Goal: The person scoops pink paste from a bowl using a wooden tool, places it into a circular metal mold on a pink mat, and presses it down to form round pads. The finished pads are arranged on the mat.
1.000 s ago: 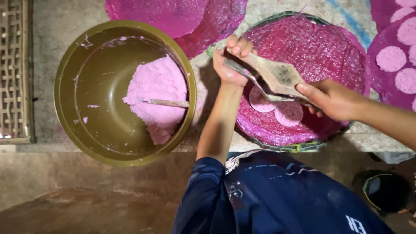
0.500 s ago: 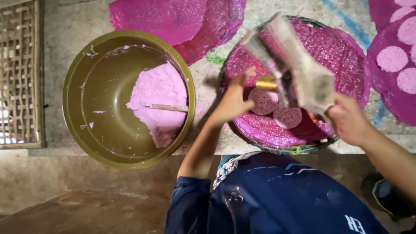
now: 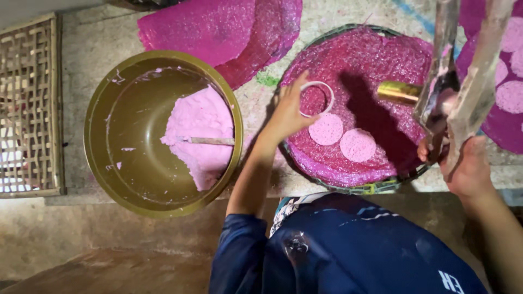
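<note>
Over the magenta tray, I am pinching a white ring in my left hand, just above two pink discs, while my right hand is clutching a wooden paddle beside the tray.

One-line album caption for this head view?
Left hand sets a ring mould on a magenta tray; right hand lifts wooden paddles.
</note>
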